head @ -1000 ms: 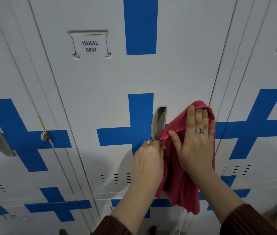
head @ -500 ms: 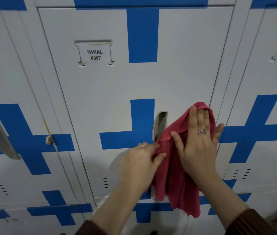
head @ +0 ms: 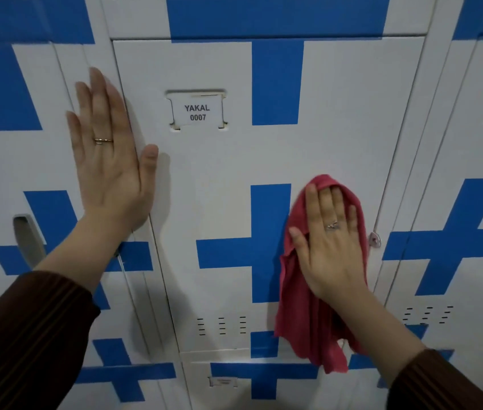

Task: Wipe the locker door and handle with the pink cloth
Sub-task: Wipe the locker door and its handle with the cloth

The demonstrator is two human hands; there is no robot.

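Head view: a white metal locker door with a blue painted cross [head: 219, 173] fills the middle of the frame. It carries a small white paper label [head: 197, 112] reading "YAKAL 0007" in a punched holder near its top, and rows of short vent slots [head: 222, 325] near its bottom.

The right hand [head: 332, 250] lies flat on a crumpled pink cloth [head: 302, 321]. It presses the cloth against the door just right of the blue cross, near the door's right edge. Its grip is spread, with the fingers straight and pointing up and the thumb out to the left, so it pinches nothing. A silver ring [head: 332, 224] sits on one finger. The cloth shows above the fingertips and along both sides of the hand, and its loose lower part hangs past the door's bottom edge. A small metal lock tab [head: 375, 240] sticks out just beside the cloth, on the right.

The left hand [head: 110, 170] rests flat and bare, high on the left, across the seam between this door and the neighbouring locker. Its grip is also spread and holds nothing, and it wears a thin gold ring [head: 103, 140]. It is well apart from the cloth.

A grey recessed handle [head: 27, 241] sits in the left-hand locker, below that hand. Dark brown ribbed sleeves [head: 27, 335] cover both forearms.
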